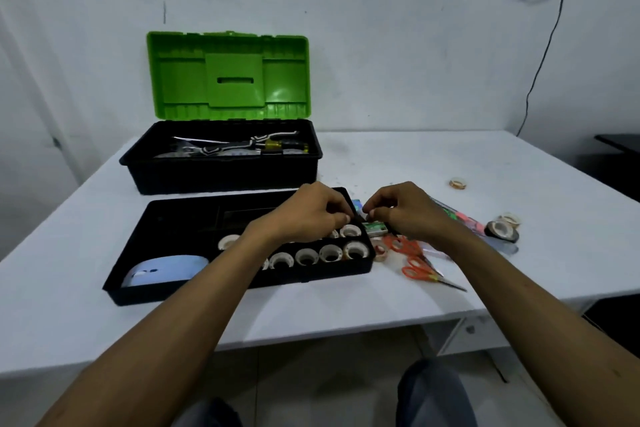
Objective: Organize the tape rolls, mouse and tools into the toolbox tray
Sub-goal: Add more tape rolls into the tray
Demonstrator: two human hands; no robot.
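Both grips are bunched up over the far right corner of the toolbox tray (138, 246). The left grip (317, 210) has its fingers curled in, thumb tip against them, right above the back row of rolls. The right grip (407, 210) is curled the same way just outside the tray wall, over a small green thing (374, 227) I can't identify. Honestly can't tell if either one is actually pinching anything, because the knuckles hide it.

My guess is a roll is getting tucked into that corner. If so, I'd line it up the same way as its neighbours and press it down gently. The front row of tape rolls (306, 256) is packed side by side, and shoving one in could pop the others out.

The light blue mouse (166, 270) already sits in the tray's front left section. The back left part looks dark and roomy, so that's where I'd put the long stuff.

Loose on the worktop (450, 156), right of the tray:
- a pale roll (379, 250) just beside the tray wall
- orange scissors (415, 269)
- a black tape roll (500, 229)
- a lone small roll (458, 183), well apart toward the back

The open toolbox (221, 170), green lid up, sits behind the tray with a yellow-handled screwdriver (273, 146) inside.
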